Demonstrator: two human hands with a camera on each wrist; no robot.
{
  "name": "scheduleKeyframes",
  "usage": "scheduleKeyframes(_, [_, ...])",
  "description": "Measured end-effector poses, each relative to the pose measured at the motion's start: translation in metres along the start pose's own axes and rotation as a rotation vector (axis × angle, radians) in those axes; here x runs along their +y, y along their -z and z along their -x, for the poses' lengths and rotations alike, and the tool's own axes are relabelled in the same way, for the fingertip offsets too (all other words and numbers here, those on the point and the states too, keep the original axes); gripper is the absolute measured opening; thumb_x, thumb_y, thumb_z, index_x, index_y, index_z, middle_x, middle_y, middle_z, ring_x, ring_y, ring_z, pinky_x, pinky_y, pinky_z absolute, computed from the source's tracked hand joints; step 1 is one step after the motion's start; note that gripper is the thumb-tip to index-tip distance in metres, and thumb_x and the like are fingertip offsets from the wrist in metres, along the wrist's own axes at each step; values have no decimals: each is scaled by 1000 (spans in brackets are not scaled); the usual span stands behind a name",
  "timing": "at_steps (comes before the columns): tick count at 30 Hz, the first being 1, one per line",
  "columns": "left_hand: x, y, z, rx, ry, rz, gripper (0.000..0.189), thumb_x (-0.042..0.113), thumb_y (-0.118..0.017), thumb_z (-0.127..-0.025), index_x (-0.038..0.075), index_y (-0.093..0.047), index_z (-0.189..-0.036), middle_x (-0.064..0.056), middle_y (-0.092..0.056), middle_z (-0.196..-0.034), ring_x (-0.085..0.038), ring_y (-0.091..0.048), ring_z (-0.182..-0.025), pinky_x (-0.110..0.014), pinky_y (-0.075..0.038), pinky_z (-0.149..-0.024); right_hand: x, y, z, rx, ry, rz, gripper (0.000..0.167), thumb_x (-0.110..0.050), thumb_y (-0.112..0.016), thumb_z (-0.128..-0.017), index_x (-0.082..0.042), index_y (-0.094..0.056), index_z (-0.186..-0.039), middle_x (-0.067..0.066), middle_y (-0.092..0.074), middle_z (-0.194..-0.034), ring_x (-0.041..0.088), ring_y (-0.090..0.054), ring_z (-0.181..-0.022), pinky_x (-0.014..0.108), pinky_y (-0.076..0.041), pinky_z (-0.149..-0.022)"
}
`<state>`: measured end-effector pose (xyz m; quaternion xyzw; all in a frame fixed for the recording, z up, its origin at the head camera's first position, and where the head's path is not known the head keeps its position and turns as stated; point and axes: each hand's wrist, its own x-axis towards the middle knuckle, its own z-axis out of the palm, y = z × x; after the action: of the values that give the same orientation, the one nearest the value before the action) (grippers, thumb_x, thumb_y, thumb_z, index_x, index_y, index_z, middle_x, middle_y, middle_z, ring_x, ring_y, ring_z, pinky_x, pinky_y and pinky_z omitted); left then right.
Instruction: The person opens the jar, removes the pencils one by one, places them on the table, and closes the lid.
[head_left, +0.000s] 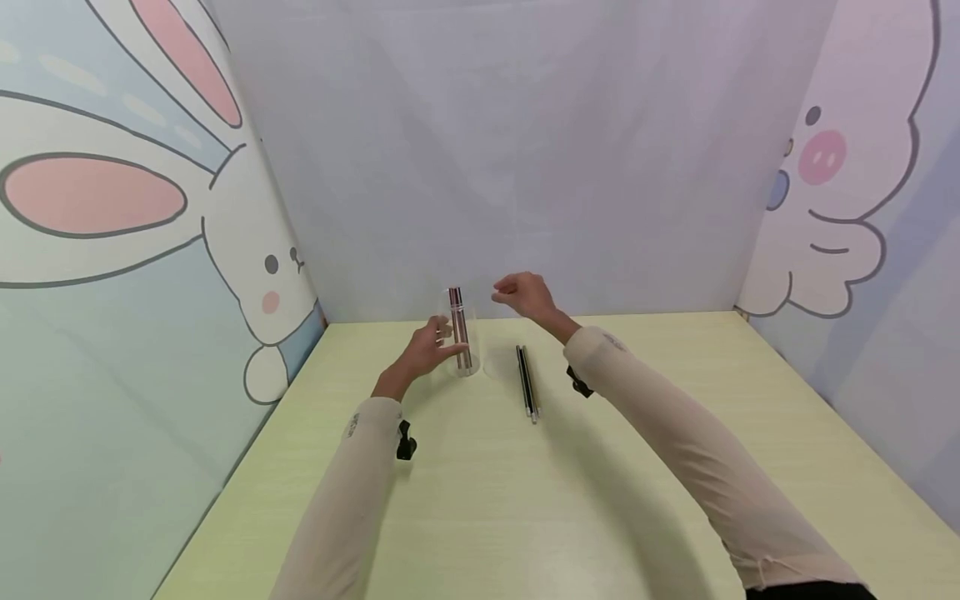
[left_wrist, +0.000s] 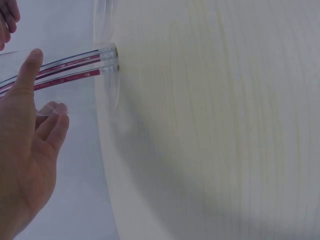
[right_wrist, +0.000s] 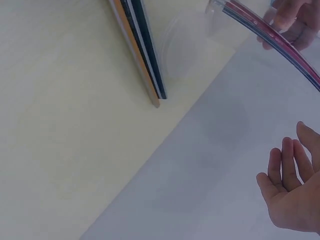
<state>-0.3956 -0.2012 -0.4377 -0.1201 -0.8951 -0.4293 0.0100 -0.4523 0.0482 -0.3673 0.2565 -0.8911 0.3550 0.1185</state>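
Upright near the back of the table stands a clear cylindrical cup (head_left: 476, 337) with several red-and-dark striped pencils (head_left: 459, 329) in it. My left hand (head_left: 425, 348) holds the cup from its left, thumb across the front and fingers at the side and behind. In the left wrist view the pencils (left_wrist: 75, 77) show through the clear wall beside the thumb. My right hand (head_left: 527, 295) hangs in the air right of the cup, fingers loosely bent and nothing in them. Below it a few pencils (head_left: 527, 383), dark and yellowish, lie side by side on the table.
A faint clear round shape (right_wrist: 182, 47) is on the table between the cup and the lying pencils; what it is I cannot tell. The pale wood-grain table (head_left: 480, 500) meets a plain grey backdrop (head_left: 510, 167) just behind the cup. Cartoon-printed panels (head_left: 150, 350) stand at both sides.
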Motion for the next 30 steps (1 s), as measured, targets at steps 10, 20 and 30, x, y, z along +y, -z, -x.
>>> scheduleKeyframes(10, [-1,1,1,3,8,11,84,37,-75,-97,-1,-28,-156,-23,-46,-156,-41,-46,-144,-52,-43,-117,-25,1,-16,4,72,-25,26,-16,-71,-101,0,-75,-121,16,-75,-118,29,-72,-106,44,-61,-93])
scheduleKeyframes(20, [-2,1,0,9,0,18,77,36,-76,-97,1,-33,-151,-24,-49,-153,-43,-48,-142,-50,-44,-117,-45,-3,-21,-12,89,-41,23,-17,-70,-102,-3,-77,-119,14,-76,-117,27,-72,-105,41,-61,-91])
scheduleKeyframes(30, [-6,1,0,4,-14,-4,75,39,-74,-98,1,-34,-149,-23,-50,-153,-41,-48,-142,-49,-44,-117,-60,-11,-25,-49,86,-22,23,-18,-70,-102,-4,-78,-118,13,-76,-116,26,-72,-104,39,-62,-89])
